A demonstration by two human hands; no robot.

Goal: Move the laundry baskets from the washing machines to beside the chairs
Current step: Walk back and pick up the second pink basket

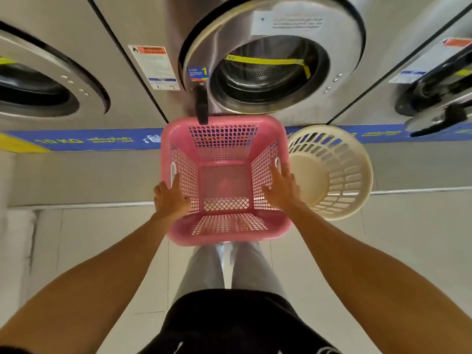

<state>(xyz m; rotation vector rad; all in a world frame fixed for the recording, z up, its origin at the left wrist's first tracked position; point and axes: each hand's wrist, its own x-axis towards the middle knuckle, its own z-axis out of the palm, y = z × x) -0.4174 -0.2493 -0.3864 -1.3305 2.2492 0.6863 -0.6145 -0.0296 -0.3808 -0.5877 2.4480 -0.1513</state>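
Motion blur smears the machine labels, so their print cannot be read, and the neighbouring drums are cut off at both picture edges. Pink basket (pixel 226 180) stands empty on the tiled floor (pixel 383 238) just below the middle washing machine (pixel 270 70), whose door handle (pixel 201 106) overlaps its far rim. Left hand (pixel 171 198) lies on the left wall and right hand (pixel 282 189) on the right — fingers spread flat, not closed round anything. White basket (pixel 332 172) sits just beside, touching or nearly so. Bare floor lies open on either side of the legs.
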